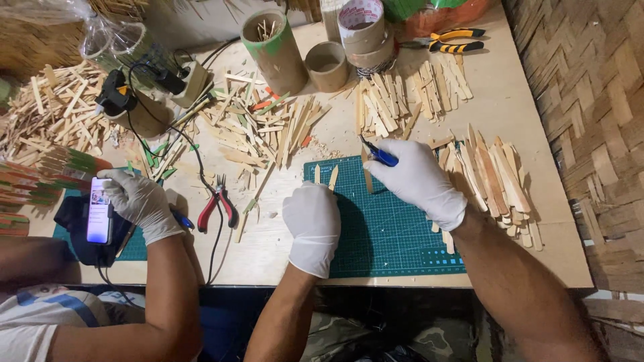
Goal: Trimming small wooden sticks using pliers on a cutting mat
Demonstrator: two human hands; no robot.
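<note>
My right hand (419, 181) grips the knife (380, 155); the stick (333, 177) lies upright just above my fisted left hand (312, 224).

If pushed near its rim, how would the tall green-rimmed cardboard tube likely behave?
The cardboard tube stands upright and tall against its base, so it would probably tip, then roll. It looks hollow, holding only a few sticks, so likely light.

Both hands wear thin white rubber-like gloves, the left hand (312, 224) and the right hand (419, 181), smooth and slightly matt. The cutting mat (396, 234) is green, matt plastic or rubber. The sticks (493, 174) are pale raw wood, rough. The tabletop (523, 100) is smooth light board, the tubes (275, 50) matt cardboard
</note>
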